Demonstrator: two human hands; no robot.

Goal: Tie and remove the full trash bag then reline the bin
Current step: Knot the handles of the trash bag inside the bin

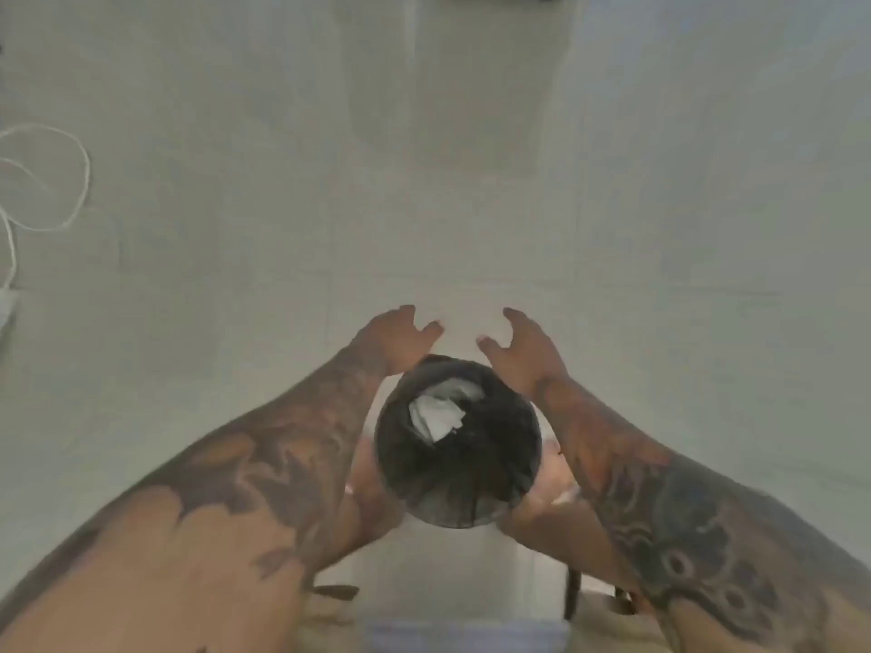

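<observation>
While a round black-lined bin (pixel 457 445) sits at lower centre holding crumpled white paper (pixel 440 412), the left hand (pixel 398 339) and right hand (pixel 521 344) hover above its far rim, fingers spread and released. A white cord (pixel 70 181), cut off, loops at upper left on the blurred floor (pixel 660 181).

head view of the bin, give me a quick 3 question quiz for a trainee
1. True or false: the black plastic trash bag lining the round bin is already tied shut.
2. What pale thing lies inside the bag? A) crumpled white paper B) a green bottle C) a red can
3. Fill in: both hands are at the bin's ___ rim, fingers spread.

Key
1. False: the bag's mouth is open over the rim.
2. A: crumpled white paper.
3. Far: the left hand and the right hand reach past that rim, gripping nothing.
</observation>
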